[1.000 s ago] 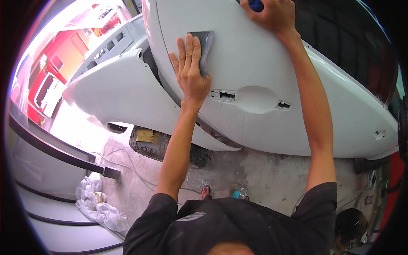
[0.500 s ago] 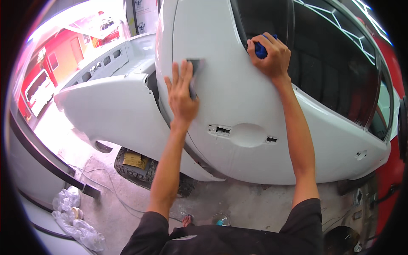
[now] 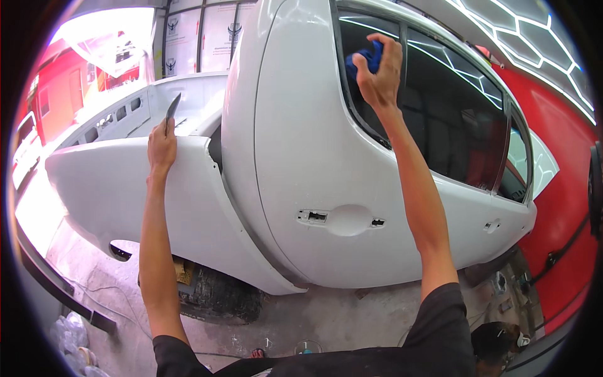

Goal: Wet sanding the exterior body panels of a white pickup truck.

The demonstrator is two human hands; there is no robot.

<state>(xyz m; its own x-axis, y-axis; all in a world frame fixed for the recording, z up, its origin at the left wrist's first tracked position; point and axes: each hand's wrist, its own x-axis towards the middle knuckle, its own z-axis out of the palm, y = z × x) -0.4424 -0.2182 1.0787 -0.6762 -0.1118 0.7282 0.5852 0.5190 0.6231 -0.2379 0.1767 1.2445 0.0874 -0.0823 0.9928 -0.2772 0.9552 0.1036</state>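
Note:
My left hand (image 3: pixel 162 147) is raised in front of the pickup's white bed side panel (image 3: pixel 125 173), closed round a thin dark grey sheet that looks like sandpaper (image 3: pixel 173 105). The sheet stands edge-on and tilted, its tip over the inside of the bed. A bunched blue cloth (image 3: pixel 374 56) is gripped in my right hand (image 3: pixel 382 78), in front of the cab's dark side window (image 3: pixel 440 107). Whether the cloth touches the glass I cannot tell. Between my arms spreads the white cab door (image 3: pixel 308 138), with its handle recess (image 3: pixel 348 220) bare of a handle.
A gap separates bed panel and cab. Below is a dark tyre (image 3: pixel 223 295) on the concrete floor (image 3: pixel 282 320). Crumpled clear plastic (image 3: pixel 69 336) and a dark metal bar (image 3: pixel 97 320) lie at the lower left, near a thin cable. A red wall (image 3: pixel 559 207) rises at the right.
My left hand has left the door and moved left to the bed panel with the grey sheet. My right hand has shifted up and slightly left with the blue cloth. The view has shifted.

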